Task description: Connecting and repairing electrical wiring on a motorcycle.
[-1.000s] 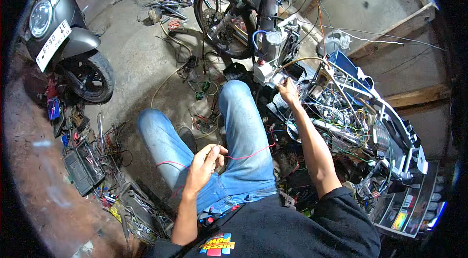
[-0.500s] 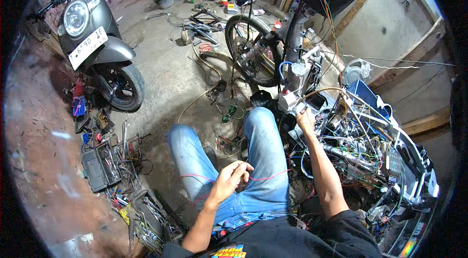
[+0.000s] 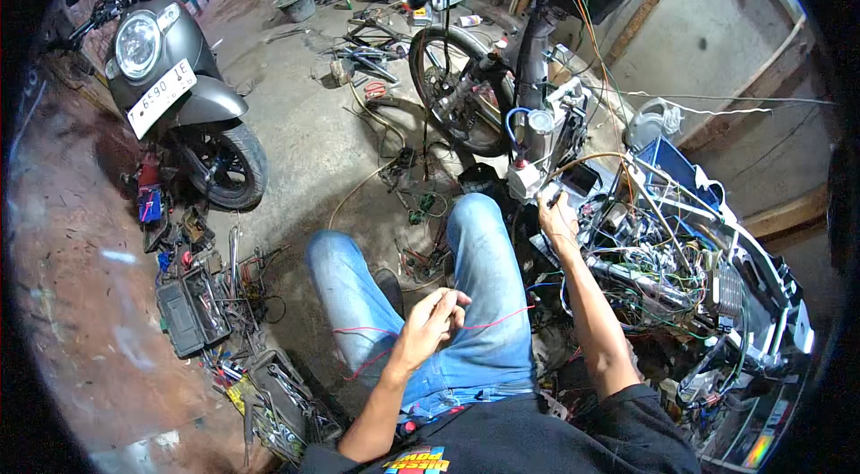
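Observation:
Above my lap, my left hand (image 3: 430, 329) is closed, pinching a thin red wire (image 3: 500, 320). The wire runs out on both sides of the fingers, over my jeans. Out to the right, my right hand (image 3: 559, 225) is closed around a small dark thing (image 3: 554, 198), too small to name. That hand is beside a white box (image 3: 524, 179) with a red part on top. A large tangle of coloured wires (image 3: 640, 272) lies just right of my right forearm.
A grey scooter (image 3: 157, 71) stands at the left. Ahead is a wheel (image 3: 461, 89) with a disc. An open dark toolbox (image 3: 184, 308) and several loose tools (image 3: 278, 402) lie left of my legs. A blue bin (image 3: 672, 171) sits behind the wire tangle.
The small dark thing in my right hand now shows more plainly, pointing up from the fingers. My left hand keeps its pinch on the red wire, almost unmoved. The view has shifted slightly.

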The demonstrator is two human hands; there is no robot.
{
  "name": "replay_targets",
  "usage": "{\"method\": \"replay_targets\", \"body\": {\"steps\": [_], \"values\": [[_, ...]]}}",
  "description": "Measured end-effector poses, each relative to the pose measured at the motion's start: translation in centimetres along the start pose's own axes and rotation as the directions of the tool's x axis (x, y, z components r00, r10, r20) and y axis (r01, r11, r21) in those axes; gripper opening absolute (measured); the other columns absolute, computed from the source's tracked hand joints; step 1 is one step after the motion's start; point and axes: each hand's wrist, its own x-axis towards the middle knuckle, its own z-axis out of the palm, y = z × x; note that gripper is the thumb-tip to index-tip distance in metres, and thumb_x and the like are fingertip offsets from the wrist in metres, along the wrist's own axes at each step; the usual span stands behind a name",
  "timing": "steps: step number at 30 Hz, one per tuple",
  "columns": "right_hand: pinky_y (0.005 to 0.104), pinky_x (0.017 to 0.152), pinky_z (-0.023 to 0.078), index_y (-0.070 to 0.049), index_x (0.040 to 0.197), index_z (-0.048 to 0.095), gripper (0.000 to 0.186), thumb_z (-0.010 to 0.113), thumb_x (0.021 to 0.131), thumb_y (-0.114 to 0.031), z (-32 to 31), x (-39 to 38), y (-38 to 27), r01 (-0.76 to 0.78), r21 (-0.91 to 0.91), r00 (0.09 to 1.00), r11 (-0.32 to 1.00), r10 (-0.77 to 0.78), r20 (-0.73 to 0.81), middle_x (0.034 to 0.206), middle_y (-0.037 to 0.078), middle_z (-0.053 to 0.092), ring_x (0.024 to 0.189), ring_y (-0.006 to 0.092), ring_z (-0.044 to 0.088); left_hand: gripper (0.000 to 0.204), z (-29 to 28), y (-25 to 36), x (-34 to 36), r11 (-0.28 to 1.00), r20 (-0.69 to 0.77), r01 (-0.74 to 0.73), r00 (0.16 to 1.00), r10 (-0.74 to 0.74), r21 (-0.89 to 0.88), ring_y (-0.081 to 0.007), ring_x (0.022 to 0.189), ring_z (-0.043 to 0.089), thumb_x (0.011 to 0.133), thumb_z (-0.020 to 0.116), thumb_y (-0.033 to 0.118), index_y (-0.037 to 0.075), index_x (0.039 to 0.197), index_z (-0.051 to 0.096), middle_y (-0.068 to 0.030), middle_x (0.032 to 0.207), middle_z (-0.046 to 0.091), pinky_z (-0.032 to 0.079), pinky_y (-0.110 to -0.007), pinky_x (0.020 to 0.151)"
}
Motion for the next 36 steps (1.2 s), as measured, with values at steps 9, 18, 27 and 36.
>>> {"method": "replay_targets", "body": {"steps": [9, 18, 27, 36], "values": [[0.0380, 0.089, 0.047, 0.002, 0.118, 0.056, 0.034, 0.060, 0.095, -0.022, -4.6, -10.3, -1.6, 0.355, 0.519, 0.934, 0.777, -0.270, -0.234, 0.109, 0.020, 0.059, 0.098, 0.0314, 0.060, 0.029, 7.1, 0.1, 6.8, 0.803, -0.206, -0.328, 0.944, 0.258, -0.498, -0.0167, 0.089, 0.058, 0.106, 0.045, 0.026, 0.001, 0.116, 0.057, -0.0108, 0.107, 0.065, 0.046, -0.031, 0.076], [0.0256, 0.069, 0.047, -0.003, 0.102, 0.060, 0.023, 0.055, 0.102, -0.025, -5.8, -13.7, -0.2, -0.016, 0.921, 0.978, 0.390, -0.187, 0.096, 0.081, 0.002, 0.058, 0.074, 0.0087, 0.055, 0.042, 12.7, -0.7, 13.2, 0.893, -0.025, -0.148, 0.988, 0.152, -0.424, -0.0105, 0.108, 0.053, 0.101, 0.056, 0.023, -0.003, 0.134, 0.053, -0.0044, 0.120, 0.059, 0.042, -0.024, 0.095], [0.0548, 0.081, 0.048, -0.002, 0.109, 0.061, 0.039, 0.044, 0.096, -0.035, 1.8, -2.5, 8.3, -0.259, 0.388, 0.919, 0.884, 0.349, -0.183, 0.100, 0.031, 0.065, 0.095, 0.0501, 0.061, 0.043, 5.6, 0.0, 5.0, 0.953, -0.016, -0.085, 0.996, 0.084, -0.290, -0.0289, 0.117, 0.061, 0.100, 0.048, 0.014, -0.011, 0.135, 0.047, -0.0201, 0.134, 0.055, 0.049, -0.037, 0.100], [0.0447, 0.086, 0.049, -0.004, 0.108, 0.068, 0.040, 0.056, 0.096, -0.041, 3.2, 3.3, 9.4, -0.128, 0.380, 0.966, 0.916, 0.202, -0.161, 0.101, 0.023, 0.069, 0.098, 0.0402, 0.066, 0.028, -1.6, -1.3, 0.0, 0.911, -0.337, -0.210, 0.938, 0.085, -0.354, -0.0186, 0.075, 0.061, 0.099, 0.050, 0.013, -0.003, 0.120, 0.058, -0.0075, 0.095, 0.061, 0.051, -0.032, 0.065]]}}
